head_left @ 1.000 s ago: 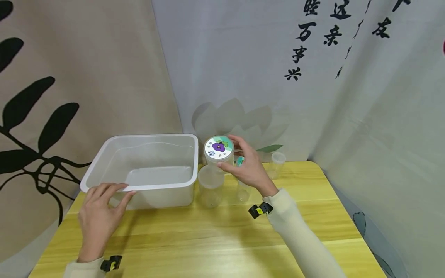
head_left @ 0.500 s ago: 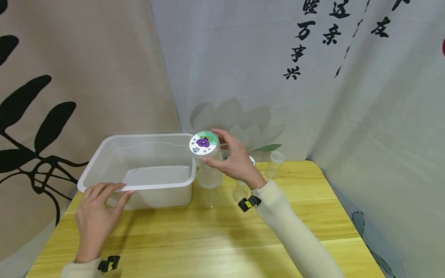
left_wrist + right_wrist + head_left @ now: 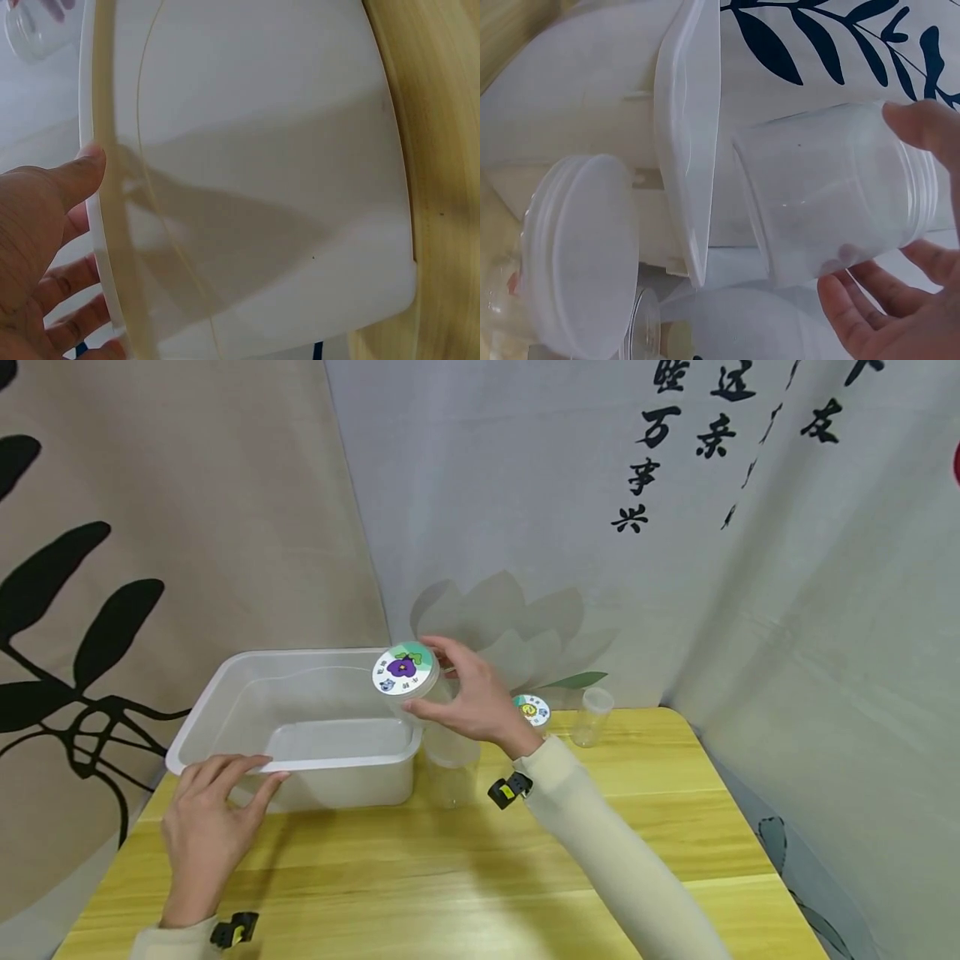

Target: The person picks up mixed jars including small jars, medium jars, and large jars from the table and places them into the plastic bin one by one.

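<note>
My right hand (image 3: 480,702) grips a clear plastic jar (image 3: 405,668) near its lid, thumb on one side and fingers on the other. A purple-fruit sticker covers the lid. The jar is raised over the right rim of a white plastic tub (image 3: 347,763). In the right wrist view, the jar's clear body (image 3: 825,195) looks empty and its base points past the tub's rim (image 3: 686,150). My left hand (image 3: 213,831) pinches the tub's front rim at the left; its thumb (image 3: 79,176) lies against the rim in the left wrist view.
A white-lidded clear jar (image 3: 452,756) stands right beside the tub, partly behind my right hand. Farther right are a jar with a green-and-white sticker lid (image 3: 532,710) and a small clear jar (image 3: 592,718). A printed curtain (image 3: 495,485) hangs behind the wooden table (image 3: 420,877).
My right hand has carried the jar leftward, from above the white-lidded jar to over the tub's right rim. The stickered jar behind has come into fuller view. My left hand stays on the rim.
</note>
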Motion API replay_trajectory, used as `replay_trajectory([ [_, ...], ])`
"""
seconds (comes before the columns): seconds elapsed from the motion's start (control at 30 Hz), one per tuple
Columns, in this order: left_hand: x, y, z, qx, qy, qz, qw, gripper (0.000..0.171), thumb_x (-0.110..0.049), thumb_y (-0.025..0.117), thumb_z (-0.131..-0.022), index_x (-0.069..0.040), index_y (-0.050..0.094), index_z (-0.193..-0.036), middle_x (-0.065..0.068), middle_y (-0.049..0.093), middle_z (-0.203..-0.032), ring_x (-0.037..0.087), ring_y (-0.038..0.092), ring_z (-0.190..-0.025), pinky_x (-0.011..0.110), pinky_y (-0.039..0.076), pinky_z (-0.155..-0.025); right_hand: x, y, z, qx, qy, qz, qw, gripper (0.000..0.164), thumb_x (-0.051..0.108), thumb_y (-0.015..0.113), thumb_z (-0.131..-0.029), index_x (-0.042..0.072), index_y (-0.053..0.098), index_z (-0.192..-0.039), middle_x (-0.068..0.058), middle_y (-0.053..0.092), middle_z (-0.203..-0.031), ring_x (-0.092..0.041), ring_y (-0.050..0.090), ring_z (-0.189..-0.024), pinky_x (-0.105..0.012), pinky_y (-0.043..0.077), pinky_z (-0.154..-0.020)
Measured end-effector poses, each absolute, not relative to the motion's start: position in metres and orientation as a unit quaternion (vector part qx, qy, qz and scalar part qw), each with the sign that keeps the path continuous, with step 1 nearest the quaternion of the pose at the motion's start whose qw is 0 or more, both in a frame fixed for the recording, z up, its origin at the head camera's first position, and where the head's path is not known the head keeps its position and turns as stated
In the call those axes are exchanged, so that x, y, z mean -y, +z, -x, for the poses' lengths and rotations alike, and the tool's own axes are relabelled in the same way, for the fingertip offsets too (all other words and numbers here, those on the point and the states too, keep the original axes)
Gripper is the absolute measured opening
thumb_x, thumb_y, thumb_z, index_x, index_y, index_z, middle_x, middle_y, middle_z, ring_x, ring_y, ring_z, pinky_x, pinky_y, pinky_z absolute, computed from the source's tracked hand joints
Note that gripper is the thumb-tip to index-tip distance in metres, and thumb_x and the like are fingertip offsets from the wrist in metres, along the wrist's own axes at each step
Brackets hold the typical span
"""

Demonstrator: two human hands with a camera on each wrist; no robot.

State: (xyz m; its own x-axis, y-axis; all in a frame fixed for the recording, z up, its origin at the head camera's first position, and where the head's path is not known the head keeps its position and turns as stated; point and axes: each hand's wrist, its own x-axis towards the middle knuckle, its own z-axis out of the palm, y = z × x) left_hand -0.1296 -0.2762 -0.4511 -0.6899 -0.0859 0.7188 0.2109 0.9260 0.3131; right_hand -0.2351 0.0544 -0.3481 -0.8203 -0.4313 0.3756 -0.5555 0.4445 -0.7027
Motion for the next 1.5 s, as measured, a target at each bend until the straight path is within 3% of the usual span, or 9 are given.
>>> replay_trajectory([
  [0.23, 0.276, -0.449, 0.131, 0.899, -0.193, 0.035, 0.391, 0.037, -0.025, 0.094, -0.071, -0.009, 0.078, -0.102, 0.014, 0.073, -0.101, 0.036, 0.060, -0.096, 0.039, 0.042, -0.052, -0.038, -0.345, 0.238, 0.860, 0.420, -0.288, 0.041, 0.085, 0.040, 0.085, -0.082, 0.022, 0.042, -0.154, 0.004, 0.055, -0.145, -0.015, 0.057, -0.124, -0.035, 0.049, -0.107],
  [0.4, 0.277, -0.450, 0.130, 0.900, -0.193, 0.033, 0.390, 0.037, -0.025, 0.094, -0.071, -0.010, 0.079, -0.101, 0.013, 0.073, -0.101, 0.035, 0.060, -0.094, 0.035, 0.040, -0.051, -0.027, -0.349, 0.238, 0.873, 0.399, -0.279, 0.021, 0.087, 0.043, 0.084, -0.082, 0.026, 0.041, -0.155, 0.003, 0.056, -0.144, -0.016, 0.057, -0.123, -0.037, 0.050, -0.103],
  [0.7, 0.275, -0.451, 0.129, 0.899, -0.190, 0.033, 0.393, 0.037, -0.025, 0.094, -0.072, -0.010, 0.079, -0.102, 0.013, 0.073, -0.102, 0.034, 0.060, -0.095, 0.033, 0.040, -0.064, -0.024, -0.354, 0.236, 0.873, 0.386, -0.297, 0.006, 0.080, 0.045, 0.080, -0.088, 0.028, 0.040, -0.155, 0.000, 0.055, -0.148, -0.020, 0.056, -0.128, -0.040, 0.050, -0.105],
  [1.0, 0.278, -0.451, 0.129, 0.896, -0.181, 0.047, 0.403, 0.038, -0.026, 0.094, -0.070, -0.011, 0.079, -0.102, 0.012, 0.074, -0.102, 0.034, 0.060, -0.094, 0.034, 0.041, -0.061, -0.033, -0.358, 0.237, 0.879, 0.369, -0.302, 0.010, 0.078, 0.047, 0.076, -0.090, 0.025, 0.040, -0.156, -0.001, 0.054, -0.150, -0.023, 0.055, -0.135, -0.044, 0.045, -0.112],
  [1.23, 0.277, -0.452, 0.130, 0.899, -0.184, 0.033, 0.395, 0.038, -0.026, 0.094, -0.070, -0.010, 0.079, -0.101, 0.013, 0.074, -0.103, 0.035, 0.060, -0.094, 0.033, 0.039, -0.062, -0.046, -0.360, 0.235, 0.886, 0.347, -0.307, 0.024, 0.086, 0.051, 0.076, -0.088, 0.023, 0.036, -0.159, 0.003, 0.043, -0.161, -0.022, 0.039, -0.149, -0.048, 0.035, -0.121],
  [1.5, 0.277, -0.452, 0.131, 0.901, -0.185, 0.033, 0.391, 0.037, -0.027, 0.094, -0.072, -0.010, 0.079, -0.102, 0.014, 0.074, -0.102, 0.035, 0.059, -0.095, 0.032, 0.039, -0.065, -0.058, -0.364, 0.232, 0.888, 0.353, -0.294, 0.030, 0.090, 0.057, 0.077, -0.085, 0.033, 0.032, -0.159, 0.006, 0.036, -0.164, -0.022, 0.032, -0.153, -0.053, 0.036, -0.120],
])
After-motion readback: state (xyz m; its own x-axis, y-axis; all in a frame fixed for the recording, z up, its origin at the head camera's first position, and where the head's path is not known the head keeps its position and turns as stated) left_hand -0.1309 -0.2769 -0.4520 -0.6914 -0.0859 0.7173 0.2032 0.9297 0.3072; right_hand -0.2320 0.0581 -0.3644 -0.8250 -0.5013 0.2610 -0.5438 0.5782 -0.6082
